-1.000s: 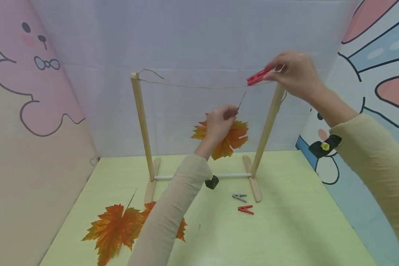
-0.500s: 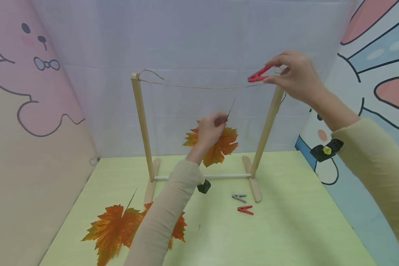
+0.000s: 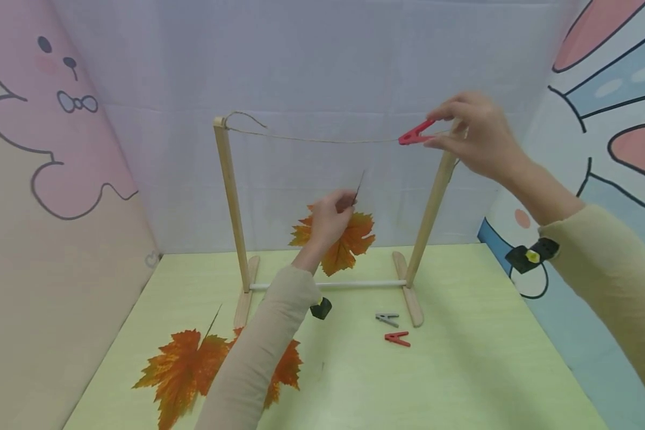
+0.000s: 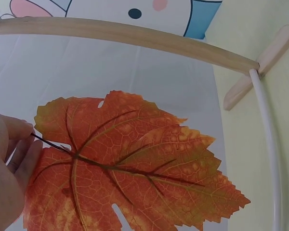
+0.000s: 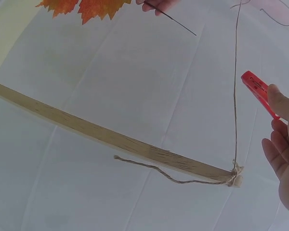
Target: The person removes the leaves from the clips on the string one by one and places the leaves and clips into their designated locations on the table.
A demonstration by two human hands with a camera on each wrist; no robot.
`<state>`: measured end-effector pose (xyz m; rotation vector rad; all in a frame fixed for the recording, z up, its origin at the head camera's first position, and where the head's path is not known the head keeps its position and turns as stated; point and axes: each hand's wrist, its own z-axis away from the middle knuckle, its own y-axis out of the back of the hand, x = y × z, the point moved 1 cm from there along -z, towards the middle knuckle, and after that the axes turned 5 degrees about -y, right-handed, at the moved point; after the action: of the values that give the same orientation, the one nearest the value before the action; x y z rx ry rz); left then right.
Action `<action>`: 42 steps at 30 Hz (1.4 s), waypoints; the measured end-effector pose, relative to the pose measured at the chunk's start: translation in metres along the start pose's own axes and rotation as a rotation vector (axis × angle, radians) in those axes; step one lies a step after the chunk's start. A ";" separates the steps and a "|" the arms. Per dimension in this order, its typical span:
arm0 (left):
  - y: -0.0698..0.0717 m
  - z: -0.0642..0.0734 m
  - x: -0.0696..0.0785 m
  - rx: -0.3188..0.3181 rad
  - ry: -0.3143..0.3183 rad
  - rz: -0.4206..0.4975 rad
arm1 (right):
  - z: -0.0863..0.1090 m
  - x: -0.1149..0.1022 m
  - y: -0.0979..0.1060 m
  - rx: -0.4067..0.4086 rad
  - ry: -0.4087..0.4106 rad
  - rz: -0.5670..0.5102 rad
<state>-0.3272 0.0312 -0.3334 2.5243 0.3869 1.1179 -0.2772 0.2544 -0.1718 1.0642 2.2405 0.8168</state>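
Note:
My left hand [image 3: 331, 221] pinches the thin dark stem of an orange maple leaf [image 4: 130, 163], which hangs inside the wooden frame, below the string. The stem's free end points up toward the string [image 3: 322, 141]. At the upper right my right hand [image 3: 475, 134] holds a red clothespin [image 3: 415, 134] between thumb and fingers. In the head view the clothespin's tip overlaps the string near the right post. The right wrist view shows a gap between the clothespin [image 5: 255, 86] and the string [image 5: 235, 96].
Two wooden posts [image 3: 231, 203] on flat feet carry the string, with a white rod [image 3: 365, 284] joining them low down. A grey clothespin [image 3: 387, 319] and another red clothespin [image 3: 397, 338] lie on the table's right side. More maple leaves [image 3: 185, 370] lie front left, partly behind my left sleeve.
My left hand has moved down and left with the leaf, away from the string. My right hand has dipped slightly, and the clothespin it holds has turned to show its V-shaped side.

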 end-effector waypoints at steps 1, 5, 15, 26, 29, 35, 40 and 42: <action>0.001 0.001 -0.001 0.002 0.002 0.003 | 0.001 0.000 -0.001 0.001 0.009 -0.001; 0.005 0.007 -0.004 -0.007 0.024 0.015 | 0.010 0.001 -0.004 0.002 0.051 -0.010; 0.012 0.020 -0.015 -0.023 0.053 0.011 | 0.033 0.010 -0.019 -0.007 0.106 -0.022; 0.021 0.042 -0.040 -0.025 0.109 -0.008 | 0.064 0.013 -0.051 -0.012 0.177 -0.087; 0.023 0.047 -0.044 -0.017 0.119 -0.007 | 0.072 0.014 -0.058 -0.021 0.158 -0.114; 0.028 0.055 -0.049 -0.025 0.127 0.011 | 0.087 0.021 -0.072 -0.019 0.152 -0.118; 0.031 0.064 -0.058 -0.031 0.161 -0.013 | 0.104 0.027 -0.086 -0.029 0.133 -0.131; 0.033 0.067 -0.061 -0.030 0.174 -0.017 | 0.110 0.029 -0.091 -0.046 0.105 -0.137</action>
<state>-0.3131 -0.0359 -0.4020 2.4015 0.4329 1.3307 -0.2638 0.2638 -0.3165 0.8542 2.3401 0.8788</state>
